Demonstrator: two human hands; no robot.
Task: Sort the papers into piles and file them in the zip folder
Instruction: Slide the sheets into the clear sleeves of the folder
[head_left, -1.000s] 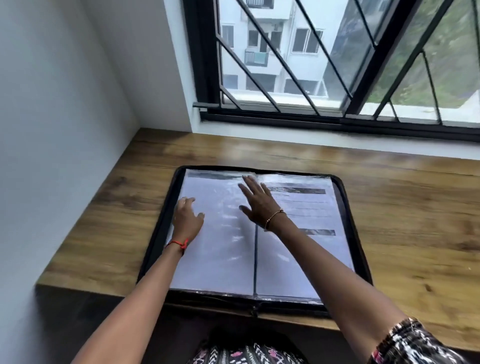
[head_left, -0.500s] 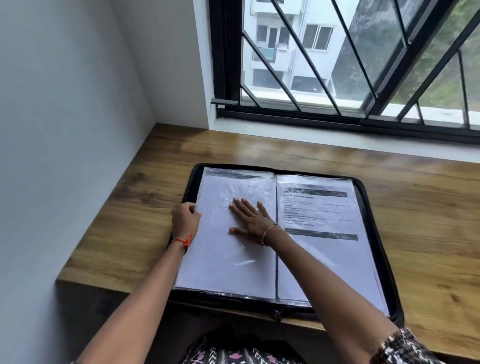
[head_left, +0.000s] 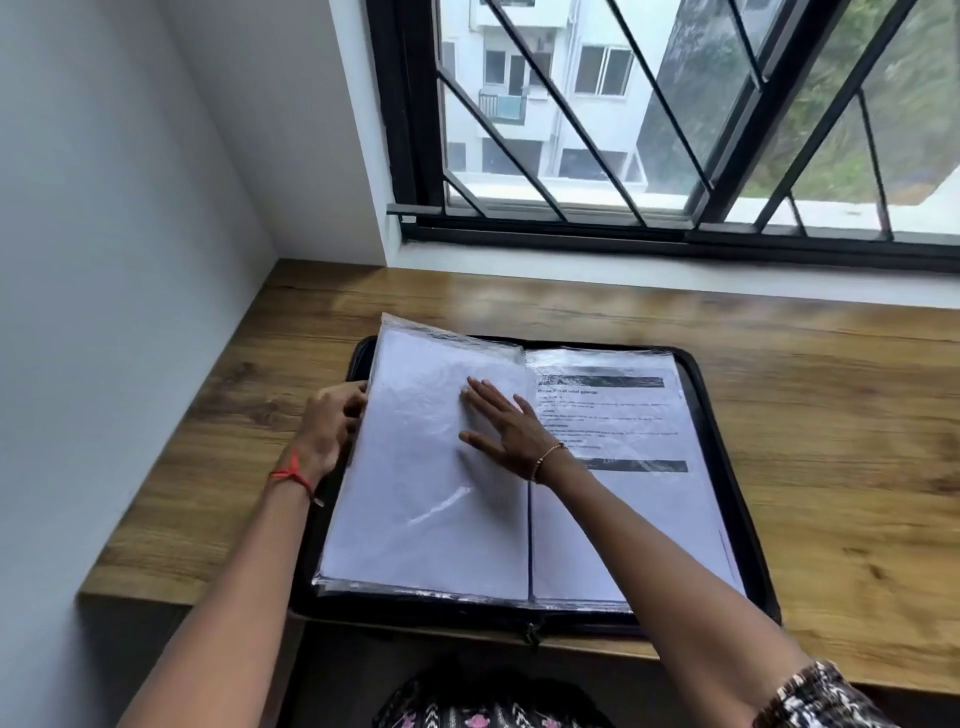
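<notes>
Zip folder (head_left: 467, 618): open flat on wooden desk (head_left: 831, 467), near edge. Left sleeve stack (head_left: 415, 493): outer edge, flat a moment ago, now raised, so likely a page-turn to the next pocket. Left hand (head_left: 332, 421): fingers curled round that edge. Right hand (head_left: 506, 431): fingers straight, spread, pressing the sleeve

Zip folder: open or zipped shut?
Open: the zip folder lies flat on the desk, pages showing on both halves, right hand flat on the left page.
</notes>
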